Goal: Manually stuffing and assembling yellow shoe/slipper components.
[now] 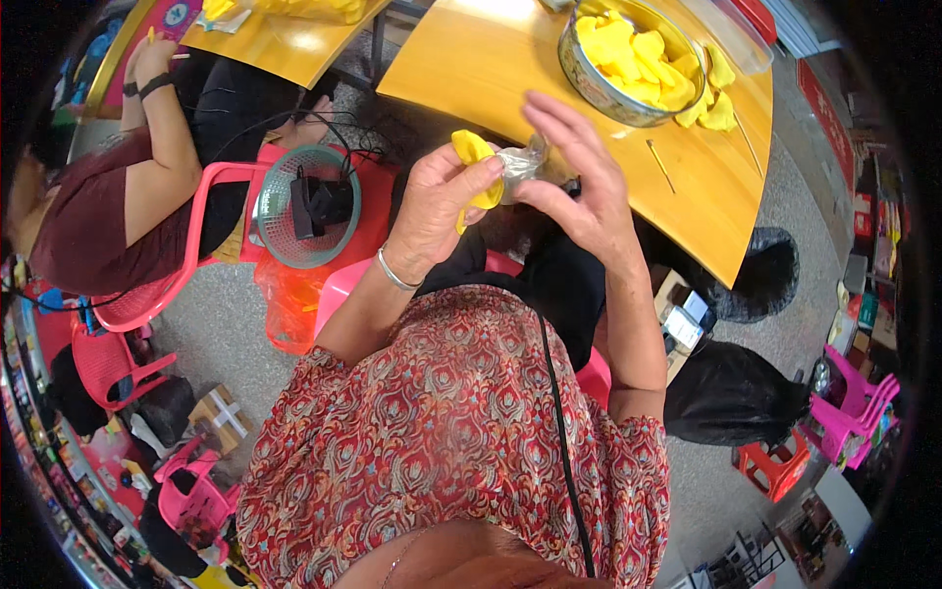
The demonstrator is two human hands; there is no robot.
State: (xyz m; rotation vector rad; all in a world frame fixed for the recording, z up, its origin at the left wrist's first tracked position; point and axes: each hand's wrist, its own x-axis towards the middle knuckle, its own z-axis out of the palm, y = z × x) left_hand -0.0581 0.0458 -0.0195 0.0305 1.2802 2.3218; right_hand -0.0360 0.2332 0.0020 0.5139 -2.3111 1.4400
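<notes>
My left hand (437, 201), with a bangle on its wrist, pinches a soft yellow piece (471, 147) between thumb and fingers. A crumpled bit of clear plastic (523, 163) sticks out from the right side of that piece, toward my other hand. My right hand (589, 191) is raised just right of the plastic, its fingers spread and slightly blurred; whether the thumb touches the plastic is unclear. Both hands are above my lap, by the near edge of the wooden table (471, 74).
On the table stands a round tin (628, 115) full of yellow pieces. Several loose yellow pieces (721, 113) lie beside it, near a thin yellow stick (660, 165). At left, a grey-green basket (278, 211) holds black devices, and another person (162, 187) sits on a pink chair.
</notes>
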